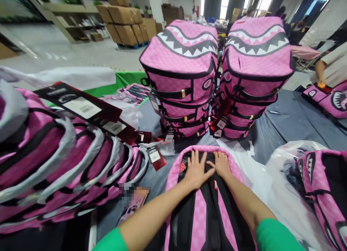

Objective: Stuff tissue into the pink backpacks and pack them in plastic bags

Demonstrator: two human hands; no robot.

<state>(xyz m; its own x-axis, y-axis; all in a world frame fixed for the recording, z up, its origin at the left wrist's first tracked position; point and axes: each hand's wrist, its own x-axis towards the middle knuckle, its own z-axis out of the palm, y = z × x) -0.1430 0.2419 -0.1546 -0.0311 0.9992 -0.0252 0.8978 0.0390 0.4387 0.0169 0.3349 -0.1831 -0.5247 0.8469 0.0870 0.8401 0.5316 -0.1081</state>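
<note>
A pink checkered backpack lies back side up in front of me, its black straps facing me. My left hand lies flat on its upper part, fingers spread. My right hand rests beside it on the same backpack, fingers stretched forward. The two thumbs nearly touch. Neither hand holds anything.
Two tall stacks of pink shark-mouth backpacks stand just beyond. A row of backpacks with hang tags fills the left. A bagged backpack lies on the right. Another person's arm shows at far right. The table is grey.
</note>
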